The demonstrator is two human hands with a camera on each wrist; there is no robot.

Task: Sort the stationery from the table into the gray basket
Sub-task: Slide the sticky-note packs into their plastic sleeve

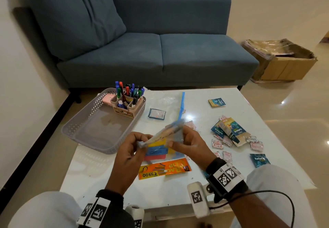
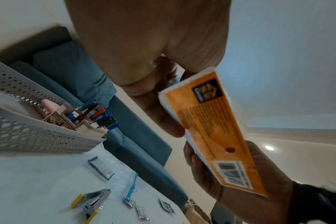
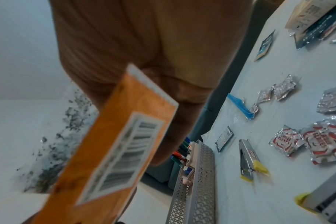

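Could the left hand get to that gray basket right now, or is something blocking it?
Probably yes. The gray basket sits beside the left hand, nothing between, its near part bare; the pen holder stands at its far end. That hand and the right hand grip a packet, though.

The near half of the gray basket (image 1: 92, 129) lies bare; a pen holder (image 1: 127, 105) and a pink case (image 1: 109, 99) crowd its far end. Between hands and basket the table (image 1: 99, 170) is open. Sachets (image 1: 219, 143) and boxes (image 1: 231, 129) clutter the right side.
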